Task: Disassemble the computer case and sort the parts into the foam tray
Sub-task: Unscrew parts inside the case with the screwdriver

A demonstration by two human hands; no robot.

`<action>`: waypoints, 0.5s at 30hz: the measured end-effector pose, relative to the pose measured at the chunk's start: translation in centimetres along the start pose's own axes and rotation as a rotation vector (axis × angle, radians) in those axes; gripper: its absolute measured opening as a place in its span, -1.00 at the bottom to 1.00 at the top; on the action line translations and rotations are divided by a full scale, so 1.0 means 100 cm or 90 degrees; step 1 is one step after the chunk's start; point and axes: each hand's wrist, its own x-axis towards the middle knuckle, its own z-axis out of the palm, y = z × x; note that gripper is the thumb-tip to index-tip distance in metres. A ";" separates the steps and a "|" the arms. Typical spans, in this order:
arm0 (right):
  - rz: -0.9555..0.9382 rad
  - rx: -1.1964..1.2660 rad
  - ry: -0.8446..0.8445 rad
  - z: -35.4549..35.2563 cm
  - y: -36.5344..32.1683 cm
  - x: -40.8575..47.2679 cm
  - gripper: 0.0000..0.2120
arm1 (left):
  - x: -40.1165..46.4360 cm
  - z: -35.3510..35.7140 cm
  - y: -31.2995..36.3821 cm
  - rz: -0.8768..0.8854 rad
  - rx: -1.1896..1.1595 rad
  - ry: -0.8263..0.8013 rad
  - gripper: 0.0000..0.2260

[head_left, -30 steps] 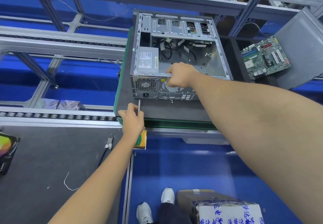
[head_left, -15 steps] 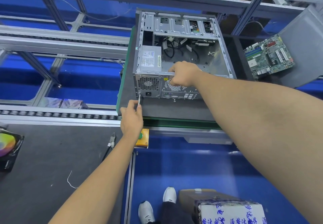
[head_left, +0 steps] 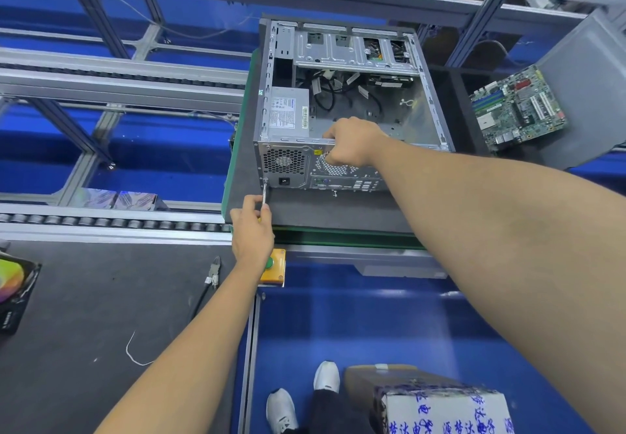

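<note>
An open grey computer case [head_left: 411, 118] lies on a dark mat, its rear panel facing me. The power supply [head_left: 288, 116] sits in its near left corner, with loose cables behind it. My left hand [head_left: 252, 230] grips a screwdriver [head_left: 264, 193] whose tip touches the lower left corner of the rear panel, beside the power supply's fan grille. My right hand [head_left: 352, 142] holds the top edge of the rear panel, fingers curled over it. A green motherboard [head_left: 518, 108] lies in a dark tray compartment to the right of the case.
A grey panel [head_left: 596, 94] leans behind the motherboard. A yellow box with a green button [head_left: 273, 267] sits at the bench edge under my left wrist. Pliers [head_left: 213, 272] and a thin wire lie on the dark mat at left. A roller conveyor [head_left: 111, 223] runs left of the case.
My left hand moved up from the bench edge and brought the screwdriver tip to the lower left corner of the rear panel. My right hand stayed on the panel's top edge.
</note>
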 end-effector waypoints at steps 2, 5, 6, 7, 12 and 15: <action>0.000 -0.001 0.005 0.000 -0.001 -0.001 -0.32 | 0.000 0.000 0.000 0.001 -0.003 0.003 -0.87; 0.006 -0.003 0.001 -0.001 -0.003 -0.002 -0.35 | 0.001 0.001 0.002 -0.004 -0.018 0.002 -0.87; 0.005 -0.008 -0.001 -0.001 -0.003 -0.002 -0.37 | 0.001 0.001 0.002 -0.008 -0.023 0.001 -0.87; 0.003 -0.013 -0.002 -0.001 -0.003 -0.002 -0.38 | 0.002 0.001 0.002 -0.009 -0.024 0.002 -0.86; -0.007 -0.018 -0.007 0.001 0.002 0.000 -0.70 | 0.001 0.000 0.001 0.002 -0.020 0.000 -0.84; -0.011 -0.007 -0.014 0.000 0.002 -0.002 -0.89 | 0.002 0.002 0.001 0.002 -0.024 0.001 -0.85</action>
